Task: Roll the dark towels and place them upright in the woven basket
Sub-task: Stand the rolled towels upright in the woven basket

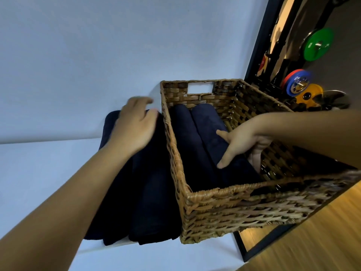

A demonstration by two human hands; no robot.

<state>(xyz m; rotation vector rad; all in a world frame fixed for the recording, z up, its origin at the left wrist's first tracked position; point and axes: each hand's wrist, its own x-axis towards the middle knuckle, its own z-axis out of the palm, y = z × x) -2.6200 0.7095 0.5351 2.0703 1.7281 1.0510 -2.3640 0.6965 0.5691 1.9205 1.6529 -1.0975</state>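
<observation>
A brown woven basket stands on a white surface at centre right. Two rolled dark navy towels lie side by side inside it, a left roll and a right roll. My right hand reaches into the basket; its thumb and forefinger lie on the right roll and its other fingers curl down beside the roll at the basket's right wall. A pile of dark towels lies just left of the basket. My left hand hovers over the pile's far end with fingers spread and relaxed.
The white surface meets a pale wall behind. At the right a black-framed mirror shows coloured weight plates, green and yellow. A wooden floor shows at the lower right.
</observation>
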